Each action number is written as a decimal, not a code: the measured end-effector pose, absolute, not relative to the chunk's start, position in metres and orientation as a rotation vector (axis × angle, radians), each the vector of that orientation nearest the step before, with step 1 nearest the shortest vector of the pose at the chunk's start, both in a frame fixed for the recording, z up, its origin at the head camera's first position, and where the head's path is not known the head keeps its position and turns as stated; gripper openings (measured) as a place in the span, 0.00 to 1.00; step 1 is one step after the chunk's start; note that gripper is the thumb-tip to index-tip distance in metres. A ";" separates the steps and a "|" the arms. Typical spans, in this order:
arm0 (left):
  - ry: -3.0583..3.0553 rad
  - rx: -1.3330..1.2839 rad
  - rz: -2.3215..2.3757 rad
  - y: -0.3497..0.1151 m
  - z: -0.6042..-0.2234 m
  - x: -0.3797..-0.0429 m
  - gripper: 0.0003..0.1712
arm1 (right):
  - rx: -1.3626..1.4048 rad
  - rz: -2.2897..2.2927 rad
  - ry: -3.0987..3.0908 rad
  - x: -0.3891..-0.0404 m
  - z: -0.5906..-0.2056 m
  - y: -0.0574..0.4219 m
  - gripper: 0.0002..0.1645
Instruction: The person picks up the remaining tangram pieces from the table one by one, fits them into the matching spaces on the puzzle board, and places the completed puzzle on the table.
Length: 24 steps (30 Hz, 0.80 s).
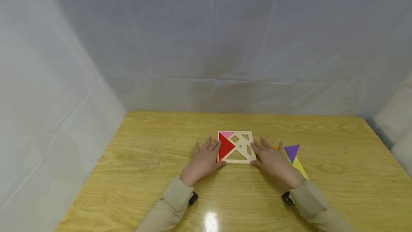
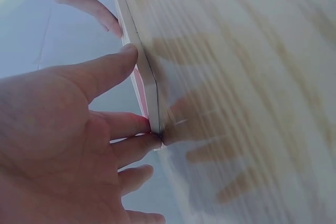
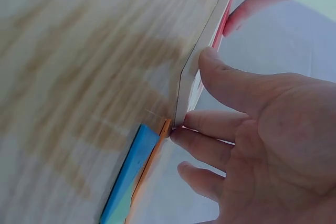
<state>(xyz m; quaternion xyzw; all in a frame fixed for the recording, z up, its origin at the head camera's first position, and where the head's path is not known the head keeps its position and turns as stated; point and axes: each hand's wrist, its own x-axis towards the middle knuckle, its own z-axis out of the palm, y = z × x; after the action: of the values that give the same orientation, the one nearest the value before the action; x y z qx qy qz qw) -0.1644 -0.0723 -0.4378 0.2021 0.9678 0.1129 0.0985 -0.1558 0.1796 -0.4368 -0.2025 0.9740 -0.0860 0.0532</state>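
Note:
A square wooden tangram board (image 1: 236, 162) lies flat on the table, holding a red triangle (image 1: 226, 146) and a pink triangle (image 1: 226, 134); its other cut-outs show bare table. My left hand (image 1: 204, 160) touches the board's left side, thumb at the near corner, fingers fairly straight and spread. On the right side, my right hand (image 1: 273, 160) touches the board the same way. Both wrist views show the thumb and fingertips against the board's edge. Beside the right hand lie a purple piece (image 1: 292, 151), a yellow piece (image 1: 299, 167), and partly hidden orange (image 1: 275, 148) and green (image 1: 289, 160) pieces.
A blue piece (image 3: 134, 161) lies near the board in the right wrist view. The wooden table (image 1: 154, 146) reaches back to a pale sheet (image 1: 238, 46), with more sheeting (image 1: 42, 81) at the left.

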 end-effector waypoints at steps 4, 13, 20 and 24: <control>2.865 0.612 0.315 -0.073 -0.438 -0.161 0.44 | -0.652 -0.285 2.976 -0.152 -0.438 0.180 0.39; 2.868 0.617 0.348 -0.074 -0.437 -0.153 0.44 | -0.652 -0.304 3.004 -0.142 -0.437 0.178 0.38; 2.877 0.621 0.373 -0.075 -0.437 -0.148 0.44 | -0.633 -0.290 2.992 -0.137 -0.434 0.176 0.38; 2.881 0.611 0.375 -0.075 -0.438 -0.146 0.44 | -0.633 -0.282 2.993 -0.135 -0.434 0.175 0.38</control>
<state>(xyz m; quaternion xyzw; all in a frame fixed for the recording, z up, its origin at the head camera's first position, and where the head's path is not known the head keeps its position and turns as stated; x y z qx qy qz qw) -0.1458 -0.0746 -0.4376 0.2051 0.9668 0.1257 0.0861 -0.1352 0.1751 -0.4341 -0.2058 0.9737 -0.0918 0.0350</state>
